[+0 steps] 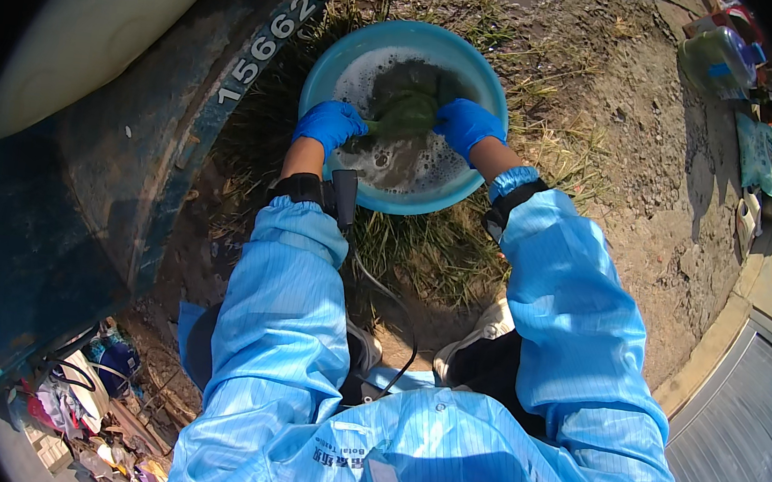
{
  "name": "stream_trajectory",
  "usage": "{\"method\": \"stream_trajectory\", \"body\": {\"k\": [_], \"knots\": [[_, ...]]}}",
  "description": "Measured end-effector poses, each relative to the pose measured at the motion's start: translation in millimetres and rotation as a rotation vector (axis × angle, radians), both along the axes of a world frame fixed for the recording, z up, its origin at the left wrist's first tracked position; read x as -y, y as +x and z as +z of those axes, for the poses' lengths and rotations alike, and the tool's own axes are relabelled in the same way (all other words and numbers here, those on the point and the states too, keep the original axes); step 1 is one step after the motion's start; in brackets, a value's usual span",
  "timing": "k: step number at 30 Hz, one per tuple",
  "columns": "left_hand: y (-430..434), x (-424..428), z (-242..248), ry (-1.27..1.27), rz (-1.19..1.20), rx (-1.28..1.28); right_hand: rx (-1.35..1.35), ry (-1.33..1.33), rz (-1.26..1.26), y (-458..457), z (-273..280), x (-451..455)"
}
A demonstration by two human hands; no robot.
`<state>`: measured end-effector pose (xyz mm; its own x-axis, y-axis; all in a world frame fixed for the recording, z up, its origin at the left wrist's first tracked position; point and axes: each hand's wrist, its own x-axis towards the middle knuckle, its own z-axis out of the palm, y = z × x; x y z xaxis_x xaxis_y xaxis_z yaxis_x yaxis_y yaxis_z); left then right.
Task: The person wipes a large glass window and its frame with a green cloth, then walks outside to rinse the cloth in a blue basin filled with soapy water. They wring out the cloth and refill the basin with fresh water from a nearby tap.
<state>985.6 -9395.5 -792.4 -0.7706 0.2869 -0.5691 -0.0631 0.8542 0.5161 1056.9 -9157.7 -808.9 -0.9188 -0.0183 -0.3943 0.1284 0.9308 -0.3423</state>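
A round turquoise plastic basin (393, 204) stands on grass, holding murky water with soap foam. My left hand (330, 124), in a blue glove, is over the basin's left side, its fingers closed on the edge of a green thing (407, 113) that lies mostly under the water. What that thing is, I cannot tell. My right hand (468, 127), gloved too, is at the basin's right side with curled fingertips at the water beside the green thing; whether they grip it is hidden. Black straps circle both wrists, and a cable hangs from the left one.
A dark, worn metal body (119, 163) with painted digits curves along the left. Litter (117, 453) lies at the lower left. At the upper right are a greenish plastic jug (714, 62) and a turquoise plastic bag (767, 157). A grey metal panel (736, 433) is at the lower right.
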Motion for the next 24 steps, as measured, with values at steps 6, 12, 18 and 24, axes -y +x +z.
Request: {"method": "stream_trajectory", "body": {"k": [6, 12, 18, 24], "knots": [[61, -33, -65, -0.389, -0.362, -0.031, 0.296, 0.174, 0.228, 33, -62, 25], [66, -38, -75, -0.326, -0.171, -0.061, 0.292, 0.258, 0.248, 31, -64, 15], [49, -56, -46, -0.029, 0.048, 0.035, 0.117, -0.105, 0.160, 11, -50, 12], [10, -64, 43, 0.803, 0.211, -0.060, -0.086, -0.698, -0.004, -32, 24, 5]]}}
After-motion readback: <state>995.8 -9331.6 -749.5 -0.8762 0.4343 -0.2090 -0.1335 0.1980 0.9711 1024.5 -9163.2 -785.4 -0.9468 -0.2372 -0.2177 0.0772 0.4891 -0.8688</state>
